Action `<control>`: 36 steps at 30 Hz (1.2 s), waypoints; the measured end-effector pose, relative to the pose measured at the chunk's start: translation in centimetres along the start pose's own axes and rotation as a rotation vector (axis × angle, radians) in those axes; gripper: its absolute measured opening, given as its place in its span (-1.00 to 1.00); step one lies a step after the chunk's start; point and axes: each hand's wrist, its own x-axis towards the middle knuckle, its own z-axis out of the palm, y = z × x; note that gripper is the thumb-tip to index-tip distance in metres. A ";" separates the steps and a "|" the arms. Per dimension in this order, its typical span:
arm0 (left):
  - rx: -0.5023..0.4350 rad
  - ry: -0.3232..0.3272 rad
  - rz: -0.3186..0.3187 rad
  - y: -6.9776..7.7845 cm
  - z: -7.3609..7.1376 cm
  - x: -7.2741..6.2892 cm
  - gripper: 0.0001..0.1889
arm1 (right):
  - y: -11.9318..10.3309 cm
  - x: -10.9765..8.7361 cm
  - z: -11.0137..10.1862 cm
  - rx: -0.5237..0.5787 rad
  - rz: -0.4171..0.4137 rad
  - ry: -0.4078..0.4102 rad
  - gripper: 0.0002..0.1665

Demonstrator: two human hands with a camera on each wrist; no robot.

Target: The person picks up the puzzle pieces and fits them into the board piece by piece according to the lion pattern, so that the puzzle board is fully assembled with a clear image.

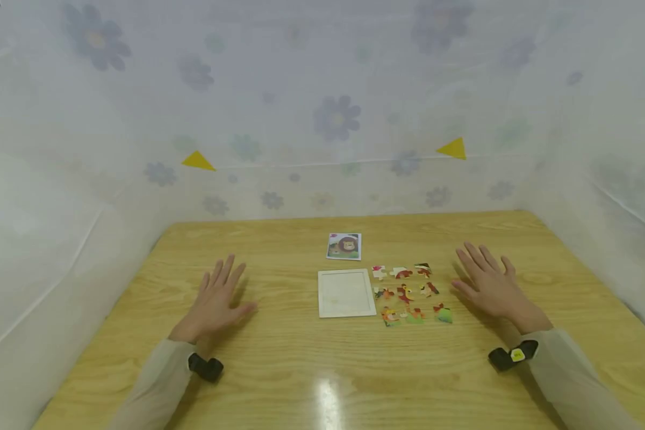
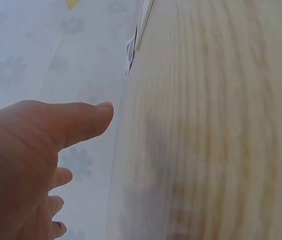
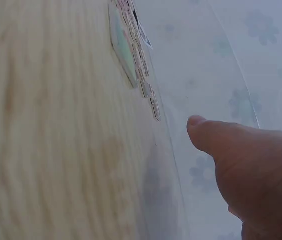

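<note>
Pale yellow wood grain across the counter (image 1: 279, 370), with a white square tray (image 1: 346, 292) lying flat near the middle, shallow inside a slightly raised rim. Just to the right of it, jigsaw pieces (image 1: 405, 292), nine in all, set out in three loose rows of three and marked with red, brown, orange, yellow and green. Behind the tray, toward the far edge, a small picture card (image 1: 344, 246) with a lion's face and brown mane. Off to the left, well apart from the tray, the left hand (image 1: 215, 307), back upward, fingers straight and spread, thumb pointing in toward the middle. Opposite, near the right-hand column of pieces, the right hand (image 1: 491, 289), likewise flat and spread, thumb toward the pieces. Hard to tell in the head view whether touching the wood or just above it. On both wrists, black cameras (image 1: 206, 369), beside pale sleeves (image 1: 158, 373). In the right wrist view, the pieces again, seen nearly edge-on beyond the outstretched thumb. All around the far side, white sheeting (image 1: 279, 77) printed with faded purple and green flowers, plus two yellow triangles (image 1: 197, 161), one on the left and one on the right
</note>
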 end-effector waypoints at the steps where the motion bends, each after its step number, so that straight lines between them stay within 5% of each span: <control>1: 0.000 0.000 0.003 0.1 0.0 0.1 -0.12 | 0.0 0.0 0.0 0.001 0.001 -0.001 -0.12; 9: -0.053 0.046 0.057 1.1 0.6 1.0 -0.23 | -0.8 1.1 0.3 0.103 0.004 -0.043 -0.14; 26: -0.221 -0.066 0.205 5.7 3.4 4.1 -0.40 | -5.7 4.6 1.4 0.146 -0.097 -0.028 -0.50; 36: -0.278 -0.122 0.243 7.0 4.5 5.5 -0.44 | -8.2 7.4 2.8 0.177 -0.163 -0.075 -0.58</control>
